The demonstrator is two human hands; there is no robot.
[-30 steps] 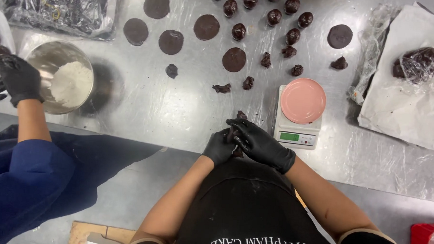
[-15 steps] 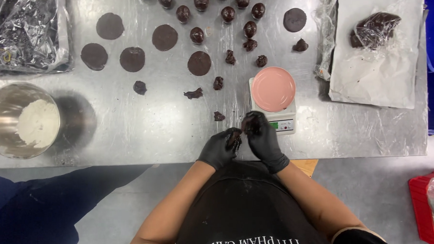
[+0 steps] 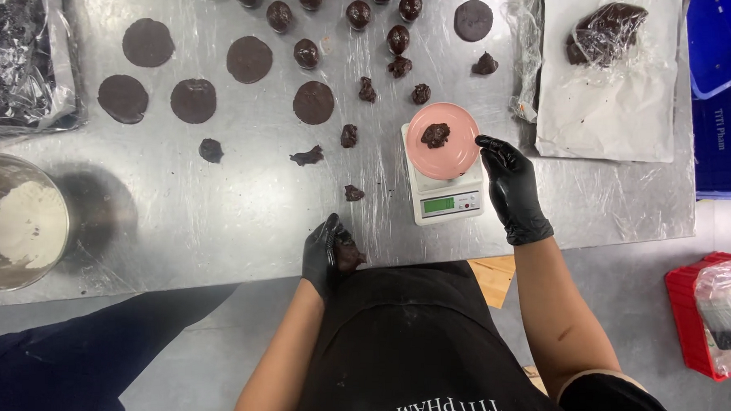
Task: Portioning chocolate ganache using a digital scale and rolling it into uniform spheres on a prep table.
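— On the pink scale plate [image 3: 457,144], a dark dough piece [image 3: 435,134] is seen, with the open right hand [image 3: 508,184] just beside the rim.
— And the left hand [image 3: 329,255]?
— A dough lump [image 3: 349,253] is gripped at the bench [image 3: 219,217] edge. The plate could be nudged, so the weight may be misread.

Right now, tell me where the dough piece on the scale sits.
In the head view, the dark dough piece lies on the pink plate atop the white scale, right of centre, just left of the right hand.
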